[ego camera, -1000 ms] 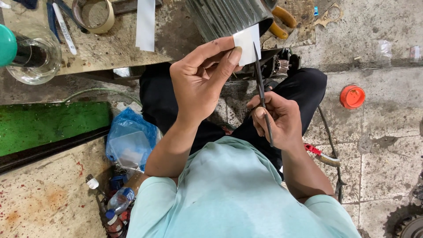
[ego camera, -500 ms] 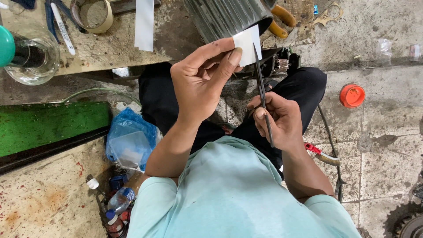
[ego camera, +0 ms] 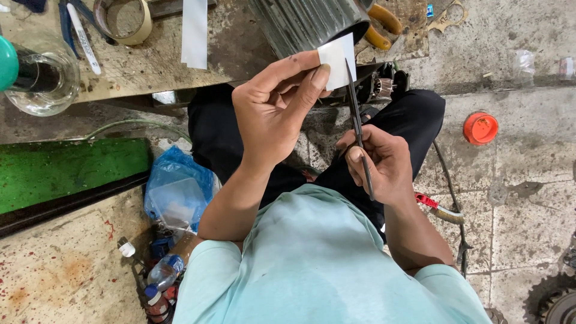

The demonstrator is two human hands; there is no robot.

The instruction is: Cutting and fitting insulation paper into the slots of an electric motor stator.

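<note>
My left hand [ego camera: 276,105] pinches a small white piece of paper [ego camera: 338,57] between thumb and fingers, held up in front of a ribbed grey metal cylinder [ego camera: 306,21]. My right hand [ego camera: 381,162] grips a long thin dark tool [ego camera: 358,129], like closed scissors or a blade, with its tip touching the paper's right edge. Both hands are over my lap, above black trousers.
A wooden bench [ego camera: 150,66] holds a tape roll [ego camera: 125,19], a white paper strip [ego camera: 195,33], a glass jar [ego camera: 42,78] and orange-handled pliers [ego camera: 384,24]. A green board [ego camera: 66,171], a blue plastic bag [ego camera: 177,189], bottles [ego camera: 162,273] and an orange cap [ego camera: 480,128] lie on the floor.
</note>
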